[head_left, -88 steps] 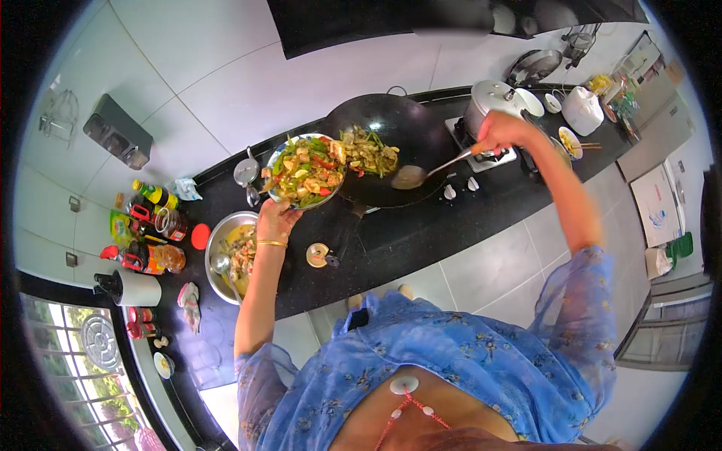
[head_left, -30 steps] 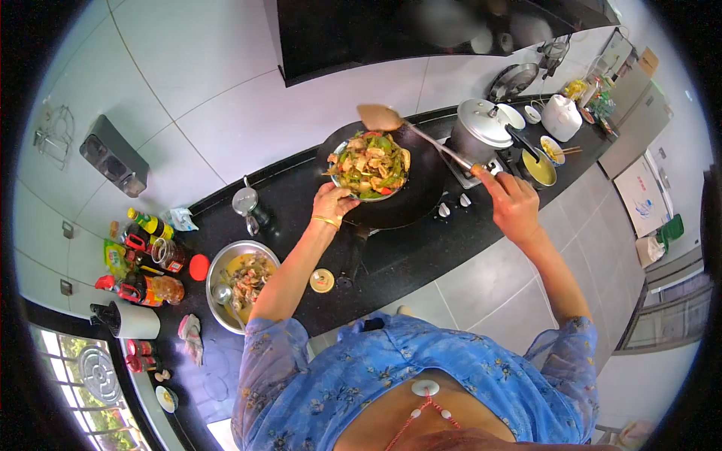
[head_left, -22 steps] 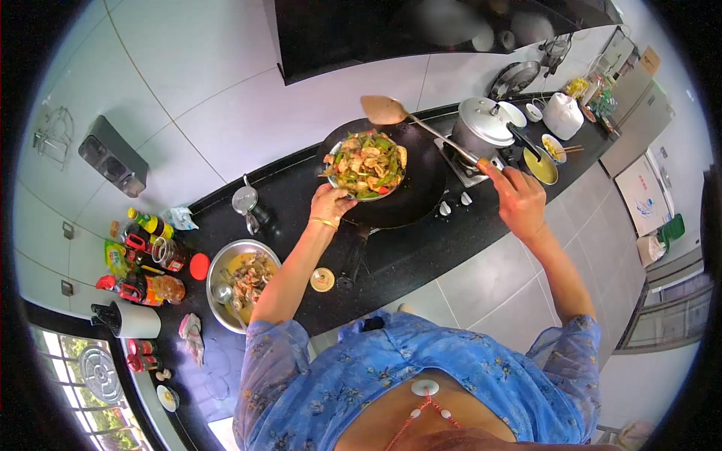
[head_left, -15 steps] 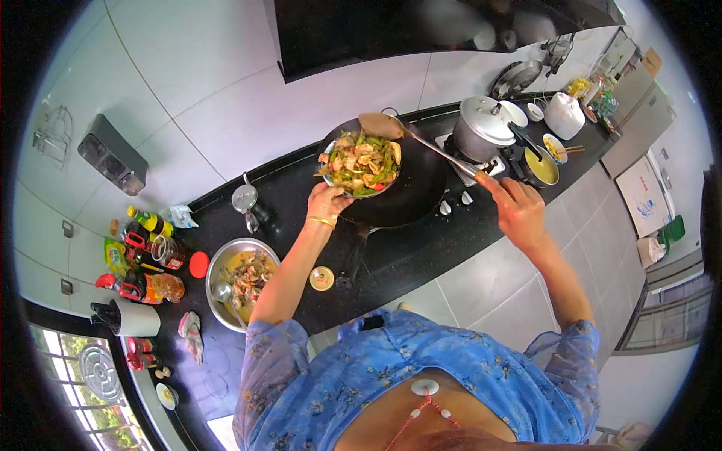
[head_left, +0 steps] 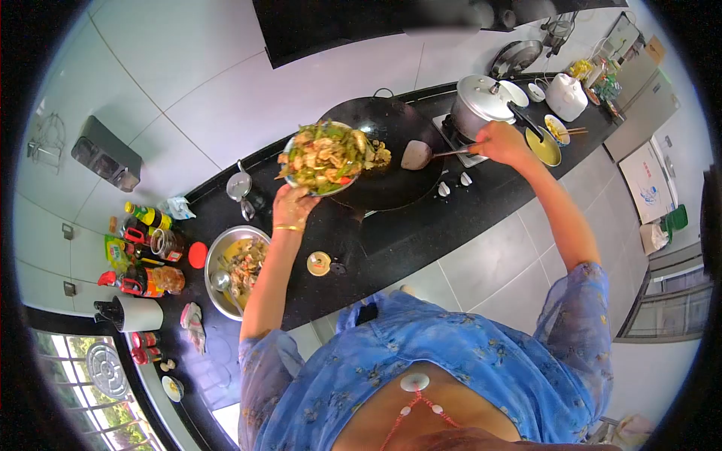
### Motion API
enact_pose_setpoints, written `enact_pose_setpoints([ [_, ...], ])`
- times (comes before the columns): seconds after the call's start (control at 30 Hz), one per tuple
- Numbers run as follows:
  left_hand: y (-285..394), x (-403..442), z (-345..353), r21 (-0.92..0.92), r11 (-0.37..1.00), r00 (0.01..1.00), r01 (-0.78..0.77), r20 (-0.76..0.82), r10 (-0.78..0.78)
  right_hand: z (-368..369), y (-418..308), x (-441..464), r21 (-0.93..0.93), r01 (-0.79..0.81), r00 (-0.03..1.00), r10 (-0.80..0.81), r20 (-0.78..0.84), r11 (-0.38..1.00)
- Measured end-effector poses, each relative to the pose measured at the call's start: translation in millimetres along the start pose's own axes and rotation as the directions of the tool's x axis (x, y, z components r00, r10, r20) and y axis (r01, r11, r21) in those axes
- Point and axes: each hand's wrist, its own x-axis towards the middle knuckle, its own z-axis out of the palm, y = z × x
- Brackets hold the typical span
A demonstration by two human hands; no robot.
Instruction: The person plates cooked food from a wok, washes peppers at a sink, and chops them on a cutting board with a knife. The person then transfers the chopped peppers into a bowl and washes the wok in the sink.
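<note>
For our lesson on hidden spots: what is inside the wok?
Inside the wok, some food shows near the spatula. The dish in the left hand covers part of the wok's left side; anything behind it there cannot be seen.

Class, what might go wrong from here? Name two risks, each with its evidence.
The dish in the left hand is heaped with food, so pieces might tumble off if it tilts. The right hand, gripping the spatula, appears close to the metal pot, so it might bump it.
</note>
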Motion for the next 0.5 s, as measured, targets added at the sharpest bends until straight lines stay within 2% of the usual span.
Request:
enact_pose_setpoints([
  [0.13, 21, -27, -6, 0.080, 0.995, 0.998, -0.060, -0.031, 0.062, 44, -4, 36, 0.102, 0.012, 1.000, -0.011, -0.017, 0.995],
  [0.2, 27, -36, -8, 0.089, 0.994, 0.997, -0.068, -0.037, 0.071, 63, -13, 52, 0.144, 0.137, 0.977, -0.110, -0.184, 0.980],
  [0.23, 29, -40, -9, 0.092, 0.993, 0.993, -0.077, -0.084, 0.085, 65, -17, 55, 0.147, 0.145, 0.976, -0.117, -0.185, 0.978],
  [0.3, 33, -43, -12, 0.093, 0.991, 0.985, -0.093, -0.134, 0.105, 60, -25, 56, 0.107, 0.225, 0.917, -0.174, -0.359, 0.968],
  [0.33, 33, -44, -13, 0.100, 0.990, 0.984, -0.094, -0.143, 0.108, 42, -27, 51, 0.099, 0.238, 0.918, -0.191, -0.349, 0.966],
  [0.37, 33, -46, -16, 0.108, 0.990, 0.983, -0.093, -0.149, 0.108, 20, -27, 49, 0.061, 0.231, 0.952, -0.213, -0.218, 0.971],
  [0.43, 31, -48, -19, 0.102, 0.989, 0.977, -0.105, -0.177, 0.122, -3, -4, 61, 0.018, 0.190, 0.978, -0.187, -0.093, 0.982],
  [0.47, 30, -46, -26, 0.110, 0.990, 0.984, -0.086, -0.144, 0.101, -19, 5, 63, -0.189, 0.313, 0.948, -0.316, 0.014, 0.931],
  [0.5, 29, -44, -30, 0.118, 0.991, 0.991, -0.067, -0.110, 0.081, -33, 13, 61, -0.373, 0.437, 0.899, -0.414, 0.145, 0.818],
])
